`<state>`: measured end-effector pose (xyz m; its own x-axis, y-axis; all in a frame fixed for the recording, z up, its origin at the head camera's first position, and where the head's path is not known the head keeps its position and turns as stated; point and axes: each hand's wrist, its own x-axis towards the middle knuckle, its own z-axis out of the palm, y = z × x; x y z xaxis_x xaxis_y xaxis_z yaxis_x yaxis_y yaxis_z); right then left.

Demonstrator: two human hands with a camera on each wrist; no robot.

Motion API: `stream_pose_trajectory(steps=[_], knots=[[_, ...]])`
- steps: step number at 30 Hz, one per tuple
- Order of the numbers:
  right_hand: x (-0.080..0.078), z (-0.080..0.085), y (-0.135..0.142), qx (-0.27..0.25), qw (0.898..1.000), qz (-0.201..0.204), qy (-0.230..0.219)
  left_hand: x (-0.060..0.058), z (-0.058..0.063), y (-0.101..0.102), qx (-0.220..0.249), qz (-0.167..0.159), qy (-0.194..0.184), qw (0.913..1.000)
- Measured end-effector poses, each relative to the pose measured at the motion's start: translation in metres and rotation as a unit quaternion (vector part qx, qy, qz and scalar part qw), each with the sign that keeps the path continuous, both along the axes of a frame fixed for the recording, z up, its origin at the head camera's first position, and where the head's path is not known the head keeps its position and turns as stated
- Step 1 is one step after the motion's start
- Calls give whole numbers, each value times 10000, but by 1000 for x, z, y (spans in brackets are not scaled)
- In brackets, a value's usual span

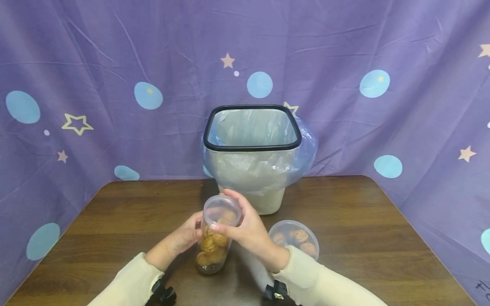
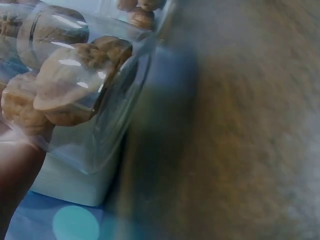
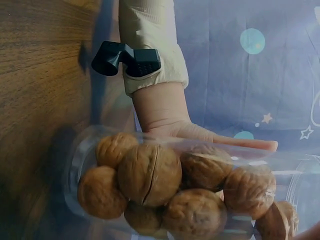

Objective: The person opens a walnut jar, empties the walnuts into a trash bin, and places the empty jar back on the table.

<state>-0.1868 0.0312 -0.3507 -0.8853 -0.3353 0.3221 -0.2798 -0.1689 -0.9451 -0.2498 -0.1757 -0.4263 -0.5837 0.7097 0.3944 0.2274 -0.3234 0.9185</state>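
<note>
A clear plastic jar (image 1: 210, 267) with several walnuts (image 3: 150, 175) inside stands tilted in front of me, its pale translucent top upward. My left hand (image 1: 181, 237) holds its left side, fingertips at the upper wall. From the right, my right hand (image 1: 250, 227) grips the jar around its top, thumb on the near side and fingers at the far rim. In the left wrist view the jar's base end and walnuts show close up. Just right of the right wrist, a round clear container (image 1: 315, 242) holds several more walnuts (image 1: 299, 235), partly hidden by the sleeve.
Behind the hands stands a cream bin (image 1: 273, 202) with a black rim (image 1: 252, 148), lined with a bluish plastic bag (image 1: 306, 144). The brown wooden table (image 1: 356, 221) ends at a purple curtain (image 1: 183, 85) with stars and blue dots.
</note>
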Motion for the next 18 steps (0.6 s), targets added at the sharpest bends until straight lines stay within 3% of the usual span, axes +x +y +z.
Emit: stream_pose_trajectory(steps=[12,18], knots=[[4,11,14,-53,9999,-58,78,5,34,6,-524,443,867,9939],[4,16,22,76,9999,-48,138,3,43,8,-605,241,856,9942]])
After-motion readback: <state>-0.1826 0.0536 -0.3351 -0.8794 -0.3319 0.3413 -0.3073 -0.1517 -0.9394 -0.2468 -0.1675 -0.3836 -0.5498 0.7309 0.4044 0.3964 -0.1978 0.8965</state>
